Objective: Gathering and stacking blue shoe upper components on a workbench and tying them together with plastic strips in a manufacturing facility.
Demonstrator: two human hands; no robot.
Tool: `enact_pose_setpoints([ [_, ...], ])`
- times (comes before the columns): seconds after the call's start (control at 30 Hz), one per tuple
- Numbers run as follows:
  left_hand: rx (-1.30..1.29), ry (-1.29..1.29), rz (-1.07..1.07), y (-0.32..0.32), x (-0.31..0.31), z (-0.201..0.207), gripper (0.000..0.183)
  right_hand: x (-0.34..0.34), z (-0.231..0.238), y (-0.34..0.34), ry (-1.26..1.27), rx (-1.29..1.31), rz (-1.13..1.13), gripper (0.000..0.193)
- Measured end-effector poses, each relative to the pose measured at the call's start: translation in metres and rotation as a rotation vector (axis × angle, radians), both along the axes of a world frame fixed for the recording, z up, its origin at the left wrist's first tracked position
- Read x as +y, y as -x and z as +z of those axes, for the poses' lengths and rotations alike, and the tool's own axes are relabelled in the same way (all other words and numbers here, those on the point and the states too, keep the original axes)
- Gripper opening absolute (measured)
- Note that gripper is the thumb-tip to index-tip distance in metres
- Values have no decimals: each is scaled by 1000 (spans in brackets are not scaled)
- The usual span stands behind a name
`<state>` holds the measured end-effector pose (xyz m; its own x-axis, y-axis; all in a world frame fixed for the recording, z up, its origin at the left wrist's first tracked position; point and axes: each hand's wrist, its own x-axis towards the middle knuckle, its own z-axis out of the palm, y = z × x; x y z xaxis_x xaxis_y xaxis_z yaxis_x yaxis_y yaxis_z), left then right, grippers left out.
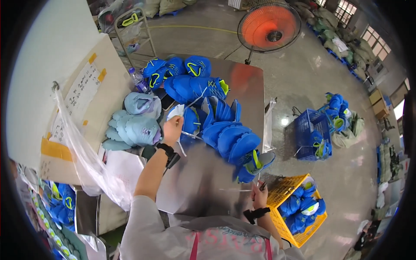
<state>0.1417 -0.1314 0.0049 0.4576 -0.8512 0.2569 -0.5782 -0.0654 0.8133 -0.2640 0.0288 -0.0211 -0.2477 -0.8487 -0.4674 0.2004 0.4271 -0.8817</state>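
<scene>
My left hand (pixel 173 127) is closed at a white piece (pixel 175 112) beside a bundle of blue shoe uppers (pixel 190 121). A white tie strip (pixel 183 148) hangs down close to its fingers. Low on the right, my right hand (pixel 260 196) grips a small dark-handled tool (pixel 262 186); a thin metal part points left from it, and its exact kind is unclear. Just beyond that hand lies a blue upper with a yellow-green lining (pixel 256 164), at the end of a row of stacked blue uppers (pixel 232 139).
Pale blue uppers (pixel 134 128) and a bottle (pixel 138 80) stand at the table's left. A yellow crate (pixel 277 190) and a blue crate (pixel 305 130), both holding blue uppers, are on the right. An orange fan (pixel 269 28) stands beyond the table (pixel 247 82). Clear plastic (pixel 78 147) hangs left.
</scene>
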Motion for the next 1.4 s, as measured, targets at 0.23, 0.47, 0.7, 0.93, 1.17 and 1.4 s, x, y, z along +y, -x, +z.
enact_pose_setpoints([
  [0.23, 216, 67, 0, 85, 117, 37, 16, -25, -36, 104, 141, 111, 430, 15],
  [0.47, 404, -23, 492, 160, 292, 32, 22, -64, 2, 144, 374, -225, 675, 25],
  [0.7, 354, 233, 829, 277, 486, 122, 21, -70, 85, 113, 443, -531, 991, 34],
  [0.93, 287, 299, 1453, 520, 717, 128, 22, 86, 150, 35, 421, -871, 1563, 14],
  [1.17, -61, 932, 1992, 849, 892, 129, 39, 401, 169, 54, 361, -846, 2316, 23],
  [1.4, -158, 1699, 2305, 1077, 939, 77, 34, 657, 147, 161, -393, -900, 2517, 19],
])
